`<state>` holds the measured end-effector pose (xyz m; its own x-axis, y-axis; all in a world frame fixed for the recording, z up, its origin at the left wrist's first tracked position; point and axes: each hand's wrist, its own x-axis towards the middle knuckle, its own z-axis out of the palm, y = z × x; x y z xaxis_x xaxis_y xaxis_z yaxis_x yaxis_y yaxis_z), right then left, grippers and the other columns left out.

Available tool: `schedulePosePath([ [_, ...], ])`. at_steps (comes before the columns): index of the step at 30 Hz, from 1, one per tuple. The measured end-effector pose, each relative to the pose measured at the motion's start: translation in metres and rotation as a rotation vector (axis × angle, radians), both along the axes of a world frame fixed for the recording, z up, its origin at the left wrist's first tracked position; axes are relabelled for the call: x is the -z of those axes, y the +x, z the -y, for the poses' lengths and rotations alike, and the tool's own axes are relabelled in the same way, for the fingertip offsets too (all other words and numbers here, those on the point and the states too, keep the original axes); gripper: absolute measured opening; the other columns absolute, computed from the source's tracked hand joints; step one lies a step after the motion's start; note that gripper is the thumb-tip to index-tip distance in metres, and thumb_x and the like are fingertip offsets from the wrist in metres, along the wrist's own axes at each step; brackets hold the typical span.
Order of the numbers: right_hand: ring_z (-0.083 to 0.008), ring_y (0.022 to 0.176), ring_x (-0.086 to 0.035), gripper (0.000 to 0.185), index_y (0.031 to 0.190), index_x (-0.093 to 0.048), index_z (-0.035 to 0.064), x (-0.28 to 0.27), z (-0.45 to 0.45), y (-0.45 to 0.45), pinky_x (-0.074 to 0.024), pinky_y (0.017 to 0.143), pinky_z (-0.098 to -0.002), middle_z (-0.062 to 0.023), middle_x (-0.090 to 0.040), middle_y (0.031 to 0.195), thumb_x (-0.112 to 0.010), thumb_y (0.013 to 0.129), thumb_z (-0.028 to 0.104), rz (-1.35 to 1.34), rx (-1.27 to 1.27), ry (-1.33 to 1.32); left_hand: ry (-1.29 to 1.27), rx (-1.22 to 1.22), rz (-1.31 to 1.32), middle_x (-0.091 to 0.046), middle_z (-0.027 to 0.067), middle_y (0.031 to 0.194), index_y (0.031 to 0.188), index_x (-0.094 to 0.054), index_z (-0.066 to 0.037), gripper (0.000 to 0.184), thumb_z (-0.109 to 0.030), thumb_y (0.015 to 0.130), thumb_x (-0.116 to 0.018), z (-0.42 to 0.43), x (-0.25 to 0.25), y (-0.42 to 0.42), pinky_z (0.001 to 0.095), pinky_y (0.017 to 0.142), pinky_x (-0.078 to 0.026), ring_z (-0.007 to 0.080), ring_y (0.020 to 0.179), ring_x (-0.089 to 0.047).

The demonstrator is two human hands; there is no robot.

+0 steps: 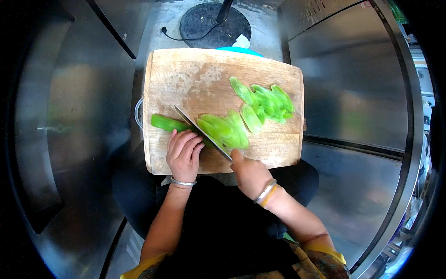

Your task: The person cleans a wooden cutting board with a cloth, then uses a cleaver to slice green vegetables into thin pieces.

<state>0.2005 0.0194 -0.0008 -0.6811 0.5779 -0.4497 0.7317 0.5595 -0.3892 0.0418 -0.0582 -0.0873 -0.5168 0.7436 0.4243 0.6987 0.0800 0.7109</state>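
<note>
A peeled green celtuce stem [167,123] lies slantwise on the wooden cutting board [186,79]. My left hand [184,153] presses it down with curled fingers, close beside the blade. In my right hand [251,173] is the handle of a kitchen knife [188,119], mostly hidden by my fingers. The blade slants across the stem, its tip pointing up and left. Thin oval celtuce slices [225,130] overlap just right of the blade. Another loose pile of slices [269,103] is spread over the board's right side.
Steel cabinet fronts flank me on the left [79,116] and right [348,83]. Beyond the board, a round black base [204,21] stands on the floor with a cable and plug. A blue rim [239,50] shows under the board's far edge; a metal ring handle [138,113] shows at left.
</note>
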Motion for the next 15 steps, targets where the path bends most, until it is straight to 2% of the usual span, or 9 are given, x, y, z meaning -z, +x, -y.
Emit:
schedulePosePath([
  [2, -0.0432, 0.063, -0.059, 0.023, 0.103, -0.039, 0.0026, 0.018, -0.003, -0.007, -0.0462, 0.054, -0.0516, -0.0221, -0.059, 0.065, -0.055, 0.089, 0.012, -0.028, 0.013, 0.035, -0.005, 0.006, -0.004, -0.064, 0.0074, 0.096, 0.087, -0.067, -0.005, 0.016, -0.005, 0.071, -0.071, -0.002, -0.003, 0.000, 0.0473, 0.099, -0.041, 0.0277, 0.099, -0.060],
  [6, -0.0437, 0.063, -0.059, 0.024, 0.104, -0.040, 0.0021, 0.014, -0.012, -0.002, -0.0460, 0.054, -0.0518, -0.0230, -0.059, 0.065, -0.056, 0.089, 0.012, -0.133, 0.016, -0.002, 0.001, 0.029, -0.047, -0.064, 0.0068, 0.097, 0.088, -0.067, -0.006, 0.016, -0.006, 0.072, -0.070, 0.001, -0.003, -0.004, 0.0466, 0.097, -0.042, 0.0274, 0.100, -0.060],
  [8, -0.0440, 0.064, -0.059, 0.024, 0.105, -0.041, 0.0027, 0.014, -0.007, 0.004, -0.0464, 0.055, -0.0517, -0.0236, -0.059, 0.066, -0.056, 0.089, 0.012, -0.230, 0.119, -0.006, 0.018, 0.007, -0.014, -0.063, 0.0067, 0.097, 0.088, -0.068, -0.006, 0.016, -0.006, 0.072, -0.070, 0.002, 0.000, -0.004, 0.0464, 0.097, -0.043, 0.0275, 0.100, -0.060],
  [15, -0.0431, 0.065, -0.060, 0.022, 0.104, -0.042, 0.0042, -0.028, -0.003, 0.006, -0.0481, 0.056, -0.0506, -0.0218, -0.060, 0.069, -0.056, 0.089, 0.012, -0.124, 0.071, -0.014, 0.017, -0.012, -0.001, -0.063, 0.0075, 0.097, 0.088, -0.067, -0.005, 0.016, -0.005, 0.072, -0.070, 0.001, -0.001, -0.003, 0.0465, 0.096, -0.044, 0.0281, 0.100, -0.060],
])
